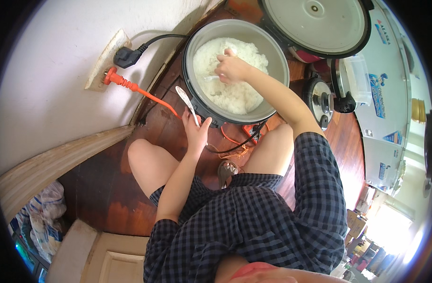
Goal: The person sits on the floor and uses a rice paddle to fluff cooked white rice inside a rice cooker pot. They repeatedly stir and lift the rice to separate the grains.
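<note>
A large pot of cooked white rice [249, 95] stands before me in an electric rice cooker [280, 83], its grey inner wall showing above the rice. My right hand [233, 68] is over the rice with curled fingers, gripping a pale, partly see-through utensil [211, 78], likely a rice paddle. Its lower end meets the rice; my fingers hide its middle. Beside the cooker's near left side, my left hand [195, 134] holds a metal spoon [185, 97] with white residue, bowl end upward. The left fingertips are against the cooker's outer side or very close; I cannot tell which.
The cooker's open lid [315, 26] leans back at upper right. A black plug [127, 57] and an orange plug [113, 76] sit in the wall outlet. Cords and an extension socket [253, 132] lie on the wooden floor. A smaller lidded cooker [318, 100] stands right, near a white freezer [382, 120].
</note>
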Motion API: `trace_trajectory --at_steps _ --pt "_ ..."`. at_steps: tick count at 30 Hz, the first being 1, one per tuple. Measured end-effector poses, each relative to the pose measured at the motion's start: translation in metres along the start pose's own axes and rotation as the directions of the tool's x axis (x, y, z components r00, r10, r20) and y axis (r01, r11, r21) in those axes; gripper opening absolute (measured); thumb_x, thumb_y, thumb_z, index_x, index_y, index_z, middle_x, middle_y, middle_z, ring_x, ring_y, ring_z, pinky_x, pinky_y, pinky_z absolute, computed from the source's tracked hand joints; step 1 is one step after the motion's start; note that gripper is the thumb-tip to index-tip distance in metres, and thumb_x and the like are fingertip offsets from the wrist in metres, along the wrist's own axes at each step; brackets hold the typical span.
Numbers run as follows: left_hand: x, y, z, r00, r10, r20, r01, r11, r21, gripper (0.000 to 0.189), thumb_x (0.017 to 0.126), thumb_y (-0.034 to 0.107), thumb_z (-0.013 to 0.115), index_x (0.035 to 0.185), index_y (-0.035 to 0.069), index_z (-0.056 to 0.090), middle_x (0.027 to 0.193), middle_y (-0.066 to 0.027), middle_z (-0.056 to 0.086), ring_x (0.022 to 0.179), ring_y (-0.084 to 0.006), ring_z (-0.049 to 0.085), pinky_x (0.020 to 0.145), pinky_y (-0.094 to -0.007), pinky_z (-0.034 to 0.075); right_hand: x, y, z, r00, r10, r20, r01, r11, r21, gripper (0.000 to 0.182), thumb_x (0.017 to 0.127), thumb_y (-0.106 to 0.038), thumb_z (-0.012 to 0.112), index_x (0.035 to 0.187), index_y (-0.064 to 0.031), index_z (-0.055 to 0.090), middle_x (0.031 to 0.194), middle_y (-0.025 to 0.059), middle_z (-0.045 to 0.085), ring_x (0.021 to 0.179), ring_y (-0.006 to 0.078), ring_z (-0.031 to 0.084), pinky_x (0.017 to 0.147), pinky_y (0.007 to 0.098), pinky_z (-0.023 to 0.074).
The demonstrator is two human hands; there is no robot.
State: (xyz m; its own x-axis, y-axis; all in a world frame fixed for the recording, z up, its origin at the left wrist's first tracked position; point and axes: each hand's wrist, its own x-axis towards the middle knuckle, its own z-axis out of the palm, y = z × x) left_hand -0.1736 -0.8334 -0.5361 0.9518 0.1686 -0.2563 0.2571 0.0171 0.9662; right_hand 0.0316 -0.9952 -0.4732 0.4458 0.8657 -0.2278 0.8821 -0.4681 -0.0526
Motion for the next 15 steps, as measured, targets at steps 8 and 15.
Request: trace_trajectory --at_steps 8,15 --pt "0.000 0.003 0.003 1.000 0.009 -0.018 -0.010 0.999 -0.032 0.056 0.073 0.012 0.069 0.117 -0.008 0.041 0.124 -0.0159 0.028 0.073 -0.0128 0.040 0.071 -0.0265 0.041 -0.049 -0.011 -0.022 0.997 0.036 0.065 -0.027 0.990 -0.140 0.006 0.068 -0.016 0.058 0.065 -0.0106 0.058 0.070 0.0024 0.056 0.083 0.0205 0.047 0.080 0.0394 0.0321" --pt "0.000 -0.005 -0.001 1.000 0.009 -0.003 -0.008 0.999 0.046 0.049 0.073 0.015 0.069 0.110 -0.008 0.045 0.123 -0.0202 0.030 0.085 -0.0196 0.041 0.077 -0.0308 0.039 -0.035 0.023 -0.045 0.959 0.253 -0.130 -0.281 0.914 -0.292 0.005 0.069 -0.011 0.056 0.071 -0.0093 0.060 0.075 0.0013 0.056 0.087 0.0188 0.049 0.080 0.0336 0.0331"
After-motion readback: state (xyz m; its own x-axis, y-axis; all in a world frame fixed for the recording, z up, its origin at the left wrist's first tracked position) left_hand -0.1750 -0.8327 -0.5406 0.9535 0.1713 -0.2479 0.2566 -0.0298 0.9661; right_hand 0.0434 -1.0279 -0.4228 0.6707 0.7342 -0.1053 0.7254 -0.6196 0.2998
